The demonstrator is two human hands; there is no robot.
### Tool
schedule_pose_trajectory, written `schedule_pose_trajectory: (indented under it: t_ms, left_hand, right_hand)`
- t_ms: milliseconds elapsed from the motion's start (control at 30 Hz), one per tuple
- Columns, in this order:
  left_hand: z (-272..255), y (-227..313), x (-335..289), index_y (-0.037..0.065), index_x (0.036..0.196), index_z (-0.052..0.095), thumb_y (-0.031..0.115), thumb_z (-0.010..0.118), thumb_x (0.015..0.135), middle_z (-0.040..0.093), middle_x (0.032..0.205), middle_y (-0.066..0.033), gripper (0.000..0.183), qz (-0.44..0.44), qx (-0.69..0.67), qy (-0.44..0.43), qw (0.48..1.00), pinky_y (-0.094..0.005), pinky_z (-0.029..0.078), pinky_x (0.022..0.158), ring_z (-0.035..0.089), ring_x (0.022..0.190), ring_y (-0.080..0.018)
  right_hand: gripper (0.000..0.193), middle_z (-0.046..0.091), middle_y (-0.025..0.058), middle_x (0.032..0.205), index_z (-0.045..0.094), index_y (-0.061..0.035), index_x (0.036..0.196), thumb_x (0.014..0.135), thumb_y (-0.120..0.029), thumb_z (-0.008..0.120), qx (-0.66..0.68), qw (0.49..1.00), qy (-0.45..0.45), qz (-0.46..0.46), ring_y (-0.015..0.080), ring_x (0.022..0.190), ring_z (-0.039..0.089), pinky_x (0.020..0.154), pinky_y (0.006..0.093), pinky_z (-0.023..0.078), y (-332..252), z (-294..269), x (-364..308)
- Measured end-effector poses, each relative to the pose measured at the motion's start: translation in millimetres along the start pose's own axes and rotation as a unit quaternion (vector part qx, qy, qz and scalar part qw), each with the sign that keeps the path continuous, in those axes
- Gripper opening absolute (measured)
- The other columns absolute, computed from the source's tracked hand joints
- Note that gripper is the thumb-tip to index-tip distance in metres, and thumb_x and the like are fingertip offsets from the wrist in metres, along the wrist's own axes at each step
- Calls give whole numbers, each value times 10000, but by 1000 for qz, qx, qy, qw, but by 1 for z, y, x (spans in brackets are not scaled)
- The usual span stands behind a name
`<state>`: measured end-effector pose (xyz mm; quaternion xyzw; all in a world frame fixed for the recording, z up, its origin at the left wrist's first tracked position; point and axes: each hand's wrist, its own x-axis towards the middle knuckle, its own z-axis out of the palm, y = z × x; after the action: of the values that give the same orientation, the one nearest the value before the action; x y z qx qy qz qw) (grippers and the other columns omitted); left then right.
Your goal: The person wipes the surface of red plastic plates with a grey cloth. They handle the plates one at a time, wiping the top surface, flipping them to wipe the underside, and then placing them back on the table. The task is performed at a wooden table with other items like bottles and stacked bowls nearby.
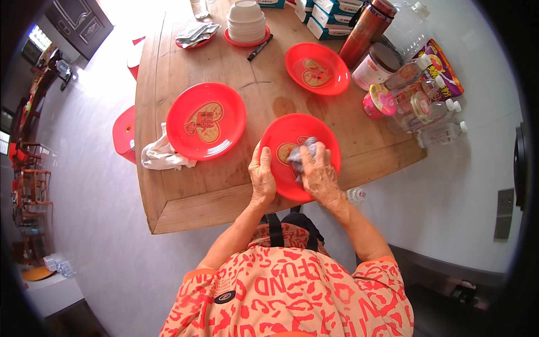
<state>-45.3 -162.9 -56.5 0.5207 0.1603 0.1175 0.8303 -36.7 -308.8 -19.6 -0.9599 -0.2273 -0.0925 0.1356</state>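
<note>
A round red plate (pixel 279 178) with a gold printed pattern is tilted up at the near edge of the wooden table. My left hand (pixel 262 176) grips its left rim, thumb on the upper face and the other fingers mostly hidden. Bunched in my right hand (pixel 321 173) is a grey cloth (pixel 304 152), pressed against the plate's inner face. To the left lies a larger red plate (pixel 188 147) with a gold heart pattern. Farther back on the right sits another red plate (pixel 331 83). A crumpled white cloth (pixel 163 153) lies beside the larger plate, at the table's left edge.
White bowls (pixel 246 26) are stacked on a red plate at the back, near a black marker (pixel 260 48) and grey packets (pixel 197 33). Along the right stand a copper-coloured flask (pixel 368 32), a jar (pixel 375 66), a pink cup (pixel 380 101) and several clear bottles (pixel 442 135). A red stool (pixel 123 132) is at left.
</note>
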Motion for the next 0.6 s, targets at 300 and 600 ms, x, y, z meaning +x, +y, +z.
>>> schedule_pose_trajectory:
  t_ms: [300,600]
  left_hand:
    - [-13,-4,9,13,1170,572,256,444,1014,603,1085,-41,316,-66,-12,-40,997,-266,464,866,550,974,-98]
    - [2,1,1,-23,1288,517,106,489,967,593,1197,-73,347,-6,-51,-18,999,-287,443,943,541,1071,-133]
  right_hand:
    - [471,395,178,1311,478,-137,1308,842,-146,539,29,977,54,-206,363,1180,432,883,447,476,-13,17,40]
    - [582,415,149,1338,423,-94,1380,826,-197,569,-98,979,95,-152,302,1223,422,918,419,379,20,12,76]
